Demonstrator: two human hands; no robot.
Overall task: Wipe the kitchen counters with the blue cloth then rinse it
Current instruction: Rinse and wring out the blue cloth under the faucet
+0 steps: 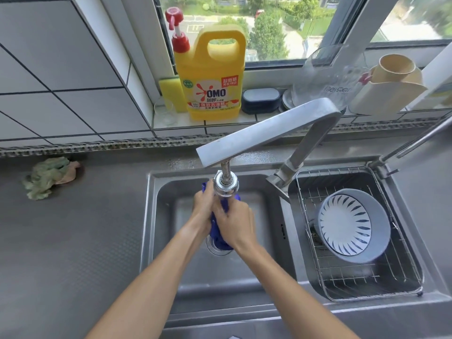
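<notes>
The blue cloth (215, 228) is bunched up between both my hands over the left sink basin (171, 241), right under the faucet head (225, 185). My left hand (204, 204) grips its upper left part. My right hand (234, 222) grips it from the right, fingers curled round it. A tail of the cloth hangs down toward the drain (217, 250). Most of the cloth is hidden by my hands. I cannot tell whether water is running.
The steel faucet arm (264, 130) reaches over the basin. The right basin holds a wire rack (367, 277) with a blue-and-white bowl (352, 223). A crumpled green rag (46, 177) lies on the grey counter (73, 241). Yellow detergent jug (212, 74), sponge (171, 94), glassware stand on the windowsill.
</notes>
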